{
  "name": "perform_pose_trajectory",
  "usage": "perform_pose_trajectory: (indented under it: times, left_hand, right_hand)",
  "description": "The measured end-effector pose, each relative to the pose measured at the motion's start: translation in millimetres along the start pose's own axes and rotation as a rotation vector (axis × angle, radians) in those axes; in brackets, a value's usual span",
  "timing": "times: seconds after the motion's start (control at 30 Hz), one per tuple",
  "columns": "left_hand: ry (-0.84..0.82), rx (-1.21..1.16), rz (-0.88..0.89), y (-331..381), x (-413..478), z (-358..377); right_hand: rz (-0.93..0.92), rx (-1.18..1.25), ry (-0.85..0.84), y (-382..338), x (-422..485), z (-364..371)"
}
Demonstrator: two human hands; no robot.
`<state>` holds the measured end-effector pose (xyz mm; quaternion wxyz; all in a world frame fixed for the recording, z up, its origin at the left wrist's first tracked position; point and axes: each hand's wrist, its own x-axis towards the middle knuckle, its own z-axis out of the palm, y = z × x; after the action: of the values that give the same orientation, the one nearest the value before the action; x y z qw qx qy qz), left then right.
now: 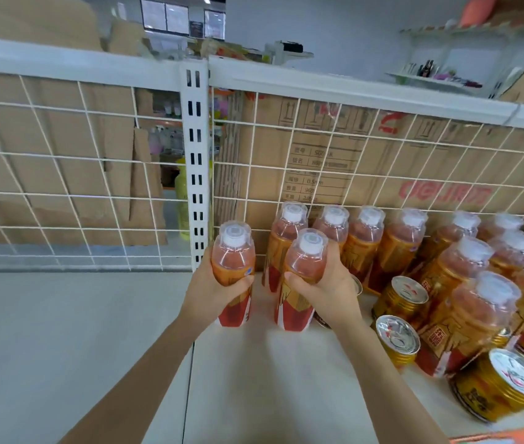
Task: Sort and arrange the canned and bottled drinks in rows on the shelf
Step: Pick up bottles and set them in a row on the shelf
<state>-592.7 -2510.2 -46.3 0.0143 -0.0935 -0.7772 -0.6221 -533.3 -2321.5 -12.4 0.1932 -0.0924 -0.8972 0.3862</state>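
Note:
My left hand (212, 288) grips an orange bottled drink (234, 251) with a white cap, upright near the white slotted shelf post (195, 161). Just to its right, my right hand (326, 288) grips a second bottle of the same kind (306, 261), standing upright on the white shelf (270, 379). Behind them a row of matching bottles (366, 238) lines the wire-grid back. More bottles (475, 302) and gold cans (398, 339) stand mixed together at the right.
The white wire-grid back panel (62, 174) runs across the shelf, with cardboard boxes (334, 161) behind it. A bare stretch of shelf (62, 331) lies to the left of the post. An orange edge (510, 435) shows at the bottom right corner.

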Motion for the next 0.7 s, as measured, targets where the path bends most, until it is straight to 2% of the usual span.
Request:
perform_pose_trajectory:
  times: [0.4, 0.53, 0.7]
  left_hand:
    - [0.278, 0.04, -0.016, -3, -75, -63]
    - [0.338, 0.044, -0.027, -6, -90, -79]
    - [0.507, 0.09, -0.045, -11, -116, -122]
  right_hand:
    - [-0.222, 0.186, -0.296, -31, -17, 30]
    - [-0.303, 0.23, -0.412, -55, -23, 66]
    - [-0.429, 0.305, -0.519, -101, -31, 116]
